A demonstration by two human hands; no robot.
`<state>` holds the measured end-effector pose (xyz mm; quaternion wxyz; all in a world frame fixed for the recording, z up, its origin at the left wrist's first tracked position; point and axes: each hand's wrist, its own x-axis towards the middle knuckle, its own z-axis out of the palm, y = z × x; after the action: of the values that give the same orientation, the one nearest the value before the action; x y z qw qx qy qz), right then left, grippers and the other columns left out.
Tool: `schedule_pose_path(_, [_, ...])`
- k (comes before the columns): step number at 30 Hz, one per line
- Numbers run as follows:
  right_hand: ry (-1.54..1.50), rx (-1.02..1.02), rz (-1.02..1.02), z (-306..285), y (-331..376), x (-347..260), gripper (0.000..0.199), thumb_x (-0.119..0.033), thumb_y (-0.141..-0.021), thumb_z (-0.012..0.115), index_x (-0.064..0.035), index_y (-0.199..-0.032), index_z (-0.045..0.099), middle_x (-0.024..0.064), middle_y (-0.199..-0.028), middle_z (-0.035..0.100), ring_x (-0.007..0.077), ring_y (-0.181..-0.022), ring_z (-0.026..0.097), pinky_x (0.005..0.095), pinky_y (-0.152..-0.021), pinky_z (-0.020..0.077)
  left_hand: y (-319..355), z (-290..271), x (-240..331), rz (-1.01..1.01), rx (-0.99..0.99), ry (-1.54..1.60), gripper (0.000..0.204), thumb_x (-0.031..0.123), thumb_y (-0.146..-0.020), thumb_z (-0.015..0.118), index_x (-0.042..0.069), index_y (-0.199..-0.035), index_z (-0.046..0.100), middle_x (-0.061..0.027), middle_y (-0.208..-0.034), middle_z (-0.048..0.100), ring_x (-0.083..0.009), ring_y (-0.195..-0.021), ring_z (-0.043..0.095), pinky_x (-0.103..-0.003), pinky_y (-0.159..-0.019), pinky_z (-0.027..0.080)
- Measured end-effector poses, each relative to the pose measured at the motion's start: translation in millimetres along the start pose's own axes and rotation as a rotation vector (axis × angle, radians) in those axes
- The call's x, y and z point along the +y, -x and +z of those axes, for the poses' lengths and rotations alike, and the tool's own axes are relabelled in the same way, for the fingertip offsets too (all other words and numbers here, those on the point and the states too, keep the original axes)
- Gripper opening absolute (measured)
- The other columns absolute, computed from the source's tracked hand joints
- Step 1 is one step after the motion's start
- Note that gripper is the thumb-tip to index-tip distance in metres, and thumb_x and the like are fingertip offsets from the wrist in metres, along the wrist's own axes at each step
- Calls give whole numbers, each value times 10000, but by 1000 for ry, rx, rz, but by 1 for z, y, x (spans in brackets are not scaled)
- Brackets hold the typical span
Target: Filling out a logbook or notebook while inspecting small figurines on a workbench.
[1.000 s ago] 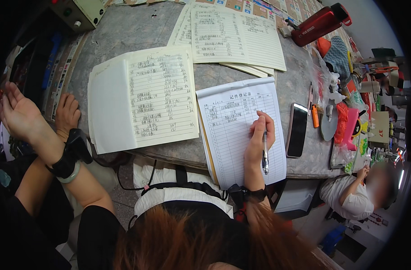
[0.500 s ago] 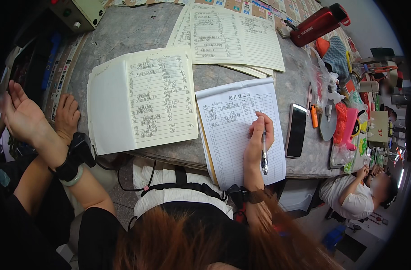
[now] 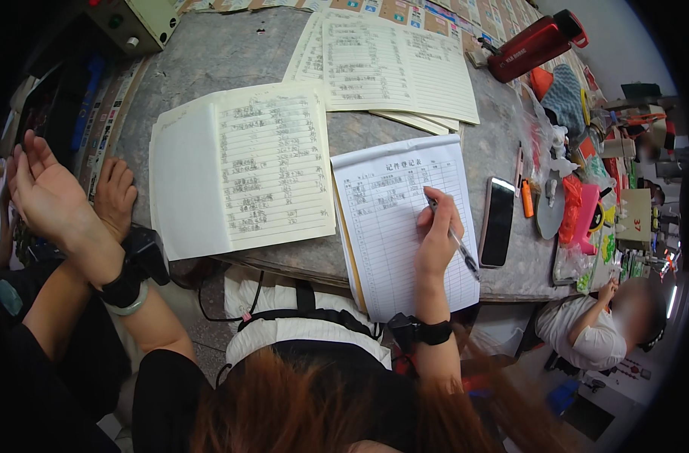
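Note:
My right hand [image 3: 439,234] rests on a white printed form pad [image 3: 389,249]. Its fingers close round a pen [image 3: 466,257] that slants down to the right, with its upper end near the handwritten rows. At the far left, my left hand [image 3: 53,196] is raised beyond the table edge, palm turned up, fingers stretched and holding nothing. Beside it another person's hand [image 3: 116,200] lies on the table's edge. An open notebook [image 3: 189,181] with handwritten lines is left of the pad. Behind it are more written sheets [image 3: 442,83].
A dark phone [image 3: 497,223] lies right of the pad, near an orange lighter [image 3: 527,198]. A red bottle [image 3: 533,49] lies at the back right. Plastic bags and small items crowd the right edge. A person in white [image 3: 582,332] sits beyond it.
The pen in my right hand has swung from nearly upright to a slant, its lower end moving right. My right wrist has turned slightly. My left hand has shifted a little.

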<state>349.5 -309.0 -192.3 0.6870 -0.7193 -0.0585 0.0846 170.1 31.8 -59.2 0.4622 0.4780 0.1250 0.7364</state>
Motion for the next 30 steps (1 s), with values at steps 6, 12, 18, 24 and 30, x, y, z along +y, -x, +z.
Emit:
schedule_pose_path(6, [-116, -73, 61, 16, -20, -6, 103, -123, -791, 560, -25, -789, 527, -29, -589, 424, 45, -527, 364, 163, -490, 286, 106, 55, -15, -596, -317, -51, 190, 32, -817, 424, -11, -987, 496, -95, -926, 540, -140, -829, 512, -234, -723, 409])
schedule_pose_path(12, [-30, -130, 5, 40, -31, 6, 197, -121, -758, 617, -55, -638, 476, -54, -539, 437, -2, -477, 304, 154, -428, 234, 208, 65, -14, -461, -1641, -341, 207, 106, -738, 556, 7, -920, 543, -91, -964, 545, -239, -835, 495, -327, -754, 387])
schedule_pose_path(18, [152, -9, -205, 37, -32, 12, 281, -98, -744, 631, -49, -550, 434, -40, -501, 423, 16, -471, 320, 172, -421, 247, 244, 74, -27, -7, -1698, -658, 307, 139, -691, 585, 47, -976, 517, -54, -1071, 496, -190, -874, 446, -299, -725, 349])
schedule_pose_path(24, [328, 10, -318, 40, -30, 17, 307, -73, -737, 624, -35, -515, 416, -25, -472, 406, 25, -456, 305, 190, -409, 238, 252, 68, -31, 26, -1659, -711, 329, 154, -687, 579, 39, -988, 511, -46, -1098, 481, -171, -854, 437, -280, -721, 343])
schedule_pose_path(30, [419, 20, -294, 42, -28, 22, 307, -64, -748, 607, -40, -511, 414, -33, -475, 398, 22, -466, 300, 188, -420, 233, 251, 65, -34, 15, -1695, -723, 349, 160, -699, 557, 24, -1016, 507, -45, -1100, 478, -168, -838, 431, -277, -717, 342])
